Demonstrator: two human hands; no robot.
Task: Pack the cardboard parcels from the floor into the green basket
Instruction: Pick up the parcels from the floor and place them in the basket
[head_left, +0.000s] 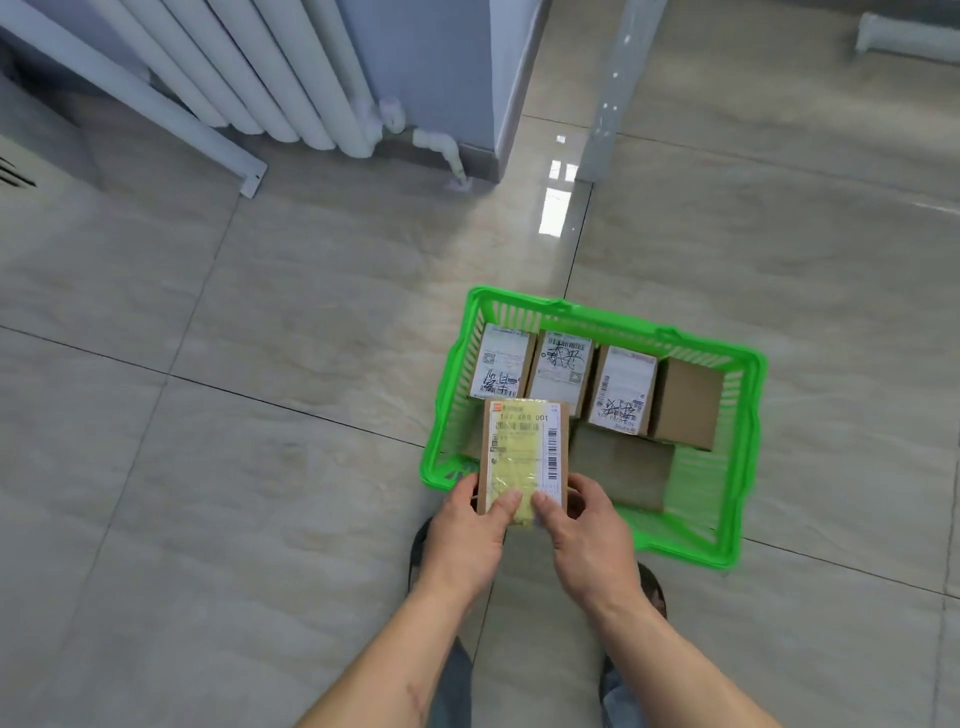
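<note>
Item in hand: labelled cardboard parcel (524, 457), gripped at its near end by left hand (467, 535) and right hand (587, 530), held over the near-left corner of the green basket (748, 441). Basket contents: a far row of four parcels (597, 384), another (623, 467) lying flat. Step: placement; next likely lowering it into the free near-left space.

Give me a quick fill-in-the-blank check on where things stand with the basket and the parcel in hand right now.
1. The parcel is held by ____ hands.
2. The basket is coloured ____.
3. Along the basket's far side stands a row of ____ parcels.
4. The held parcel's label carries ____ tape.

Missing words: both; green; four; yellow
</note>
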